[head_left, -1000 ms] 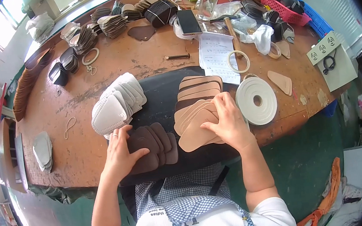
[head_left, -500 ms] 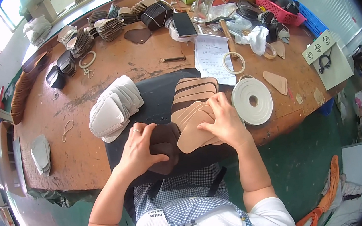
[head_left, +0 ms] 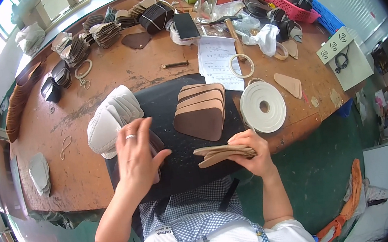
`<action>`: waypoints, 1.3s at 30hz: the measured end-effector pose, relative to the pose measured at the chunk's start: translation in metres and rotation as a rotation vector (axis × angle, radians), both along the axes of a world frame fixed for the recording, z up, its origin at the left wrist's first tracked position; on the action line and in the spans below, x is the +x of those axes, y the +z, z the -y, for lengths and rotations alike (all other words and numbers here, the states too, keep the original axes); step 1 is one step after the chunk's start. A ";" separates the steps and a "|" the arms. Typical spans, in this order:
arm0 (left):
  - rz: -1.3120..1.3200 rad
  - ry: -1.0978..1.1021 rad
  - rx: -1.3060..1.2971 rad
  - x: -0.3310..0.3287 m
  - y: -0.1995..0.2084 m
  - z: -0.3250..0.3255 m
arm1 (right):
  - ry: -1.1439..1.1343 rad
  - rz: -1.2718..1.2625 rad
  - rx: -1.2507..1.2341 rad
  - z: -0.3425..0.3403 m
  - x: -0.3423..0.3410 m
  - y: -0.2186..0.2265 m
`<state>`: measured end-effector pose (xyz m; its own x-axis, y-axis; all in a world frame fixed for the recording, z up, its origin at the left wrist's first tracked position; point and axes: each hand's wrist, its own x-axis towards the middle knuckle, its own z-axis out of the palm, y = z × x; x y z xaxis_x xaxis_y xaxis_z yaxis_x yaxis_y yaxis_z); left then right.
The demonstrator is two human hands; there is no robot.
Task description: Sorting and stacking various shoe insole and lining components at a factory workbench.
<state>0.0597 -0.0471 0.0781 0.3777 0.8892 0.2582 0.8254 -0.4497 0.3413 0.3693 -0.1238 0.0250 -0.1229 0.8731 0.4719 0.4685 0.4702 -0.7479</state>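
Observation:
My right hand (head_left: pixel 253 153) grips a small stack of tan leather pieces (head_left: pixel 221 153), turned edge-on above the black mat (head_left: pixel 185 172). My left hand (head_left: pixel 135 151) lies with fingers stretched and thumb apart over dark brown pieces (head_left: pixel 157 142), mostly hidden beneath it. Just beyond that hand stands a fanned stack of white pieces (head_left: pixel 114 115) with dotted edges. Between my hands and farther off, overlapping tan pieces (head_left: pixel 200 102) lie on the mat, with a dark brown piece (head_left: pixel 200 122) on the nearest end.
A white tape roll (head_left: pixel 263 107) sits right of the mat, near a cream ring (head_left: pixel 242 66) and written sheets (head_left: pixel 217 56). A hammer (head_left: pixel 233 35), phone (head_left: pixel 186 26) and glass jar (head_left: pixel 208 2) stand farther back. Grey pieces (head_left: pixel 40 174) lie at the left.
My right hand has lifted the tan stack off the row and tilted it edge-on, nearer to me. My left hand has shifted left with the dark brown pieces, toward the white stack.

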 end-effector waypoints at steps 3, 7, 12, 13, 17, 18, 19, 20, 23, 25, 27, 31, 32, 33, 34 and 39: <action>0.152 -0.301 -0.022 0.042 -0.014 -0.028 | -0.021 -0.058 -0.055 0.000 -0.006 -0.001; 0.078 -0.335 -0.080 0.072 -0.041 -0.054 | -0.093 -0.163 0.011 0.001 -0.016 0.008; 0.079 -0.316 -0.136 0.060 -0.039 -0.059 | -0.025 -0.143 -0.152 -0.002 -0.015 0.001; 0.183 -0.281 -0.181 0.055 -0.035 -0.055 | -0.007 -0.128 -0.159 -0.003 -0.012 0.001; 0.413 0.048 -0.540 0.003 0.027 -0.020 | -0.040 -0.166 -0.169 -0.006 0.000 0.003; 0.423 0.144 -0.547 -0.018 0.029 -0.012 | -0.038 -0.173 -0.167 -0.011 0.001 0.004; 0.240 0.232 -0.435 -0.035 0.030 -0.001 | -0.017 -0.174 -0.168 -0.018 -0.002 0.006; 0.061 0.308 -0.331 -0.042 0.032 0.008 | -0.007 -0.167 -0.175 -0.022 -0.002 0.008; 0.000 0.226 -0.048 -0.020 0.032 0.006 | -0.052 0.044 -0.076 -0.047 -0.009 0.020; 0.143 0.001 0.018 0.004 0.031 -0.012 | -0.157 0.212 -0.030 -0.062 -0.015 0.021; 0.191 -0.165 -0.039 0.030 0.017 -0.033 | -0.127 0.263 -0.034 -0.065 -0.017 0.018; 0.196 -0.343 -0.079 0.064 -0.023 -0.059 | -0.077 0.265 -0.086 -0.043 -0.025 0.018; 0.096 -0.334 -0.159 0.067 -0.031 -0.057 | -0.088 0.238 -0.115 -0.034 -0.024 0.015; 0.065 -0.326 -0.120 0.068 -0.038 -0.052 | -0.093 0.193 -0.136 -0.027 -0.022 0.012; 0.032 -0.318 -0.082 0.069 -0.044 -0.048 | -0.096 0.194 -0.145 -0.021 -0.021 0.012; 0.068 -0.285 -0.335 0.062 -0.042 -0.049 | -0.017 -0.039 -0.218 -0.007 -0.021 0.011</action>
<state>0.1214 0.0019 0.0358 0.6120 0.7908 0.0065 0.6550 -0.5114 0.5563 0.3482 -0.1165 0.0360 -0.0928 0.9568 0.2756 0.4440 0.2875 -0.8487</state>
